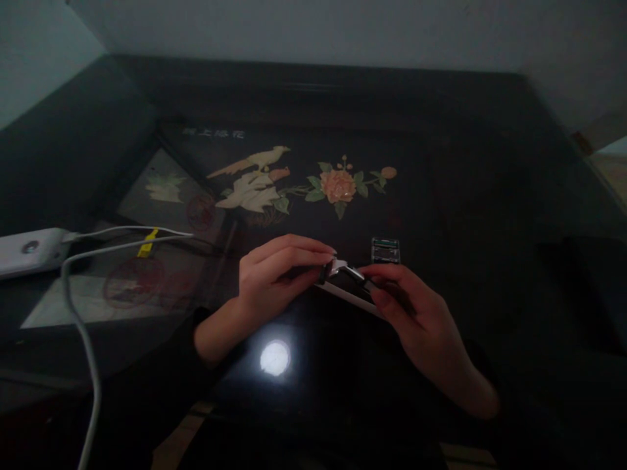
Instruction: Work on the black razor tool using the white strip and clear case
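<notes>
Both hands meet over the dark glass tabletop. My left hand (281, 267) pinches the left end of a small white, black and silver piece (350, 271), its fingers bent and pressed together. On the other end, the thumb and fingers of my right hand (421, 313) are closed. Its exact kind cannot be made out in the dim light. Just beneath it runs a thin white strip (345, 297), partly covered by my right fingers; whether it is held or lies on the glass is unclear. A small dark case with a shiny rim (385, 251) lies behind my right hand.
At the left lies a white power bank-like device (32, 251) with a white cable (81, 313) looping towards the front, a yellow tag (147, 243) beside it. A dark flat object (595, 287) is at the right. Bird and flower decoration (337, 186) shows on the tabletop.
</notes>
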{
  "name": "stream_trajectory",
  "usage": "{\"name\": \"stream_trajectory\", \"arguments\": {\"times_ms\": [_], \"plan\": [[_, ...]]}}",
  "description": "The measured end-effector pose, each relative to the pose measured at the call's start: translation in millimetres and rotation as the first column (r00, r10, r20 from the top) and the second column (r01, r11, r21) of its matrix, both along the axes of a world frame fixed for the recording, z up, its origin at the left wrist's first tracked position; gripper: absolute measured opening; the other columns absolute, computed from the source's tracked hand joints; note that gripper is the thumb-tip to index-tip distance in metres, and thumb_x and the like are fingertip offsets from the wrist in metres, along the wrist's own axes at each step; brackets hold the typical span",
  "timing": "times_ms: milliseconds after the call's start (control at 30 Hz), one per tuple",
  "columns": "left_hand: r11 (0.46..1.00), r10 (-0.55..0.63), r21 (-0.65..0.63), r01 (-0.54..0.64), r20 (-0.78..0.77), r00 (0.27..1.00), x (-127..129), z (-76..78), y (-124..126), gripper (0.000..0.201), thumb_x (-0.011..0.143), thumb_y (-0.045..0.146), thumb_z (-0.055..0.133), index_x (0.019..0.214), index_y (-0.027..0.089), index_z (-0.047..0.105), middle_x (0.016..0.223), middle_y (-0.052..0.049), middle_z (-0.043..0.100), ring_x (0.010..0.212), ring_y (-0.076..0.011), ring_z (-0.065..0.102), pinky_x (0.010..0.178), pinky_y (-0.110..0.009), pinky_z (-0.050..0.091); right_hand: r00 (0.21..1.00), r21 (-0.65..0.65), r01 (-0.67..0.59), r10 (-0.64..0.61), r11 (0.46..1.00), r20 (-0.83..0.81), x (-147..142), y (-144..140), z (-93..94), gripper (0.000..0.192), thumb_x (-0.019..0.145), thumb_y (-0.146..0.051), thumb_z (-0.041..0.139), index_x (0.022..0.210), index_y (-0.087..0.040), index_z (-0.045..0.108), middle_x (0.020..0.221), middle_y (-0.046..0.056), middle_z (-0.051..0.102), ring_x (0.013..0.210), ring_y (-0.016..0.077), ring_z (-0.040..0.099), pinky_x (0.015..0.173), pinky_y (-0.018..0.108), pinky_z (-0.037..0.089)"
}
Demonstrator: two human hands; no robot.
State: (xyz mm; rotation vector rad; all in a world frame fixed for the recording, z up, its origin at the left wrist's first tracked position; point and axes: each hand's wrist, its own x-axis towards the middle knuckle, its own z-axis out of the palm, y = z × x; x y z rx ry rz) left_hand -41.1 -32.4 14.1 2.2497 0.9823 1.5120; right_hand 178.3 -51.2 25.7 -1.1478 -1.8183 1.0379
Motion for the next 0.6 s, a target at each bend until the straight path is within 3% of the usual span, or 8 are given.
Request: {"name": "stream_trajectory", "arguments": {"times_ms": [600], "plan": [[0.999, -0.026, 0.033, 0.026, -0.008, 1.0, -0.5, 0.0, 1.1, 0.01, 0.086, 0.009, 0.068, 0.092, 0.017, 0.071, 0.093, -0.006, 0.076, 0.085, -0.0147, 0.073, 0.075, -0.024, 0.06, 0.999, 0.028, -0.014, 0.015, 1.0, -0.039, -0.1, 0.5, -1.5, 0.019, 0.093, -0.016, 0.057, 0.106, -0.026, 0.067, 0.096, -0.002, 0.075, 0.085, 0.012, 0.071, 0.076, 0.021, 0.057]]}}
